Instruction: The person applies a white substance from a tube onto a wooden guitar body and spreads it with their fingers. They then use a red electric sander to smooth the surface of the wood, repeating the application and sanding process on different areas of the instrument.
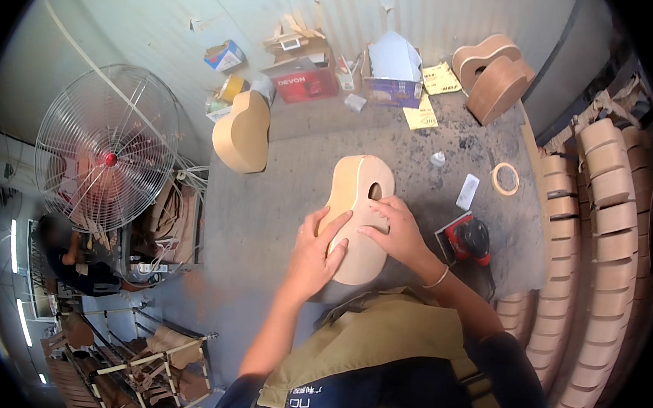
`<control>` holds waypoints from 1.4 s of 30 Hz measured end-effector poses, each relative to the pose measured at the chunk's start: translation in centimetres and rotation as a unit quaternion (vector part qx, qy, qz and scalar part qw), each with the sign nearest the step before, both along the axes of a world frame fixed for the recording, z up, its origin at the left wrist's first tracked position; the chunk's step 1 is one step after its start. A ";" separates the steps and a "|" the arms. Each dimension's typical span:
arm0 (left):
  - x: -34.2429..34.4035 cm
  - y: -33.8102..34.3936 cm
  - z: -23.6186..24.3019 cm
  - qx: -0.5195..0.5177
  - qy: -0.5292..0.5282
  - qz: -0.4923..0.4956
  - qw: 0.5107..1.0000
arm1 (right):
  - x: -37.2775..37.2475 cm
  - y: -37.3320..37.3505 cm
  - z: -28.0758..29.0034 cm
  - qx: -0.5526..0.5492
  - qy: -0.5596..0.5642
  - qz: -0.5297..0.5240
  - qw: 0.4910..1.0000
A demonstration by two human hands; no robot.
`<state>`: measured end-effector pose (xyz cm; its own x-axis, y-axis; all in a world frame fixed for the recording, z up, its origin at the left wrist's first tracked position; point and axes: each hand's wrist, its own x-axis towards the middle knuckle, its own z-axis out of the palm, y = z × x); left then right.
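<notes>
An unfinished pale wooden ukulele body (351, 269) lies at the bench's near edge, its dark round soundhole showing toward the far right of its face. My left hand (314, 252) grips the body's left side, with forefinger and thumb laid over the edge. Across the lower waist rests my right hand (398, 229), forefinger and thumb spread apart on the face just below the soundhole. Nothing shows between those two fingers; the others are partly hidden. A red and black power sander (468, 239) sits right of my right hand.
Another pale body (242, 135) stands at the left; browner bodies (498, 87) stand far right. Cartons (301, 75) line the back. A tape roll (505, 179) and white block (468, 192) lie right. Stacked bodies (611, 221) flank the bench; a large fan (109, 157) and another person (76, 256) are left.
</notes>
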<state>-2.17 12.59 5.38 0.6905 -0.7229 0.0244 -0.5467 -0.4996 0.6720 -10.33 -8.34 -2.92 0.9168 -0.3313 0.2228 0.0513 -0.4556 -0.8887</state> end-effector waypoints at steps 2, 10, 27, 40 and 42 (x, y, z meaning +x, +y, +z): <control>-0.2 -1.1 1.0 0.087 -0.040 0.023 0.995 | 1.4 -1.4 0.5 -0.038 0.030 -0.001 0.999; 0.8 -4.5 -3.8 0.140 -0.171 0.093 0.971 | 14.2 -9.4 2.2 -0.140 -0.023 -0.023 0.990; 1.3 -8.2 -4.2 0.094 -0.166 0.049 0.980 | 45.9 -22.2 -6.6 -0.463 0.271 0.149 0.831; 1.7 -9.1 -3.7 0.106 -0.168 0.037 0.979 | 44.2 -20.6 -4.6 -0.527 0.299 0.152 0.781; 1.9 -9.3 -2.9 0.088 -0.157 0.039 0.983 | 44.0 -20.8 -4.8 -0.524 0.295 0.145 0.786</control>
